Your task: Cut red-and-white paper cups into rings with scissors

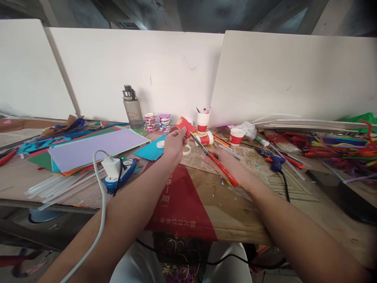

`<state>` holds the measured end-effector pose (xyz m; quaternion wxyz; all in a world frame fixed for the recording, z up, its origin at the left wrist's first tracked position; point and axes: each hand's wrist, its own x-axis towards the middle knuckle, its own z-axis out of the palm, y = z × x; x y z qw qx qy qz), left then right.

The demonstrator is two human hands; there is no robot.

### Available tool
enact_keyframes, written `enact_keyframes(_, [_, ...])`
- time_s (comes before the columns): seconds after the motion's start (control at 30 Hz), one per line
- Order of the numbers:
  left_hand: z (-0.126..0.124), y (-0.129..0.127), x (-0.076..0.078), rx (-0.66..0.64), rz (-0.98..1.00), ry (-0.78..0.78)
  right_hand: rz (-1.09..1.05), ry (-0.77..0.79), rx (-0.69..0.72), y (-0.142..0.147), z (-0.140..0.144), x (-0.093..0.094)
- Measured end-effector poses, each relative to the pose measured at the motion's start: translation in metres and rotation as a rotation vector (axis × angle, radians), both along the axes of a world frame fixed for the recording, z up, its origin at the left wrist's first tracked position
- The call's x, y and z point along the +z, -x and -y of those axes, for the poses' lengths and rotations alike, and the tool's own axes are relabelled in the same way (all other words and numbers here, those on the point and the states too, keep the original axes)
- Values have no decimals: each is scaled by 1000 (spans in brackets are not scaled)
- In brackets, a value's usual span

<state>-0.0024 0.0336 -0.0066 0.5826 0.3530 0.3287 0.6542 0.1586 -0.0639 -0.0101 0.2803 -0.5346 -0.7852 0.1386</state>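
My left hand pinches a red piece of paper cup with a gold emblem, above the middle of the table. In my right hand is a pair of red-handled scissors, its blades pointing up and left toward the red piece. Whether the blade tips touch it, I cannot tell. Just behind the blades a red and white paper cup lies on its side. A white ring lies near my left fingers, and a small white disc sits on blue paper.
Behind stand a bottle, two striped decorated cups, stacked cups holding pens and a single cup. Coloured sheets, glue sticks and a power strip lie left; a glue gun and phone lie right.
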Motion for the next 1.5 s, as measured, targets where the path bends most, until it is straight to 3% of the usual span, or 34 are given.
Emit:
enact_keyframes(0.5, [-2,1,0,-2,-17,-20,-49,-23,-3,2,-2,-3])
enact_keyframes(0.8, [0,1,3,2,4,-5,-48,-2,-94,7,-2,-3])
enact_keyframes(1.07, [-4,3,2,-7,-9,6,-37,-76,-74,8,-9,-11])
enact_keyframes(1.23, [-5,7,1,37,-83,-2,-69,-77,12,6,-5,-9])
enact_keyframes(1.5, [-6,14,2,249,-220,-216,-130,-10,6,4,-1,-4])
